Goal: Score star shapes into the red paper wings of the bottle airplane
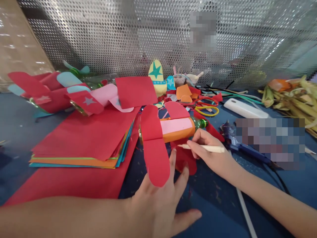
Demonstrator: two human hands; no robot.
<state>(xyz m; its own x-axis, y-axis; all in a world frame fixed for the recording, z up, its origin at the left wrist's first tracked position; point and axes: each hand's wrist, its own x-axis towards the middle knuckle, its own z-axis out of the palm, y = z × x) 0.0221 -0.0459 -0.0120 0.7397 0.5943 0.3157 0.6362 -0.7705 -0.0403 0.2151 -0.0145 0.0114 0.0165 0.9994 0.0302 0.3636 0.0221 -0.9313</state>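
A green bottle (199, 123) lies on its side, wrapped in orange paper with a pink strip (176, 126) along the top. A long red paper wing (156, 158) crosses it near its left end. Another red rounded paper shape (184, 158) extends from under the bottle. My left hand (160, 200) is spread out, partly under the long wing, with its fingertips on the lower red shape. Pinched in my right hand (210, 152) is a slim cream-coloured pen (214, 148), its tip at the lower red shape just below the bottle.
At left, a stack of coloured paper (81, 138) lies by finished-looking red paper planes (44, 92). Behind are paper scraps (184, 93) and yellow- and red-handled scissors (206, 110). A blue glue gun (245, 148) with a cord, a white device (245, 108) and dried husks (294, 102) are at right.
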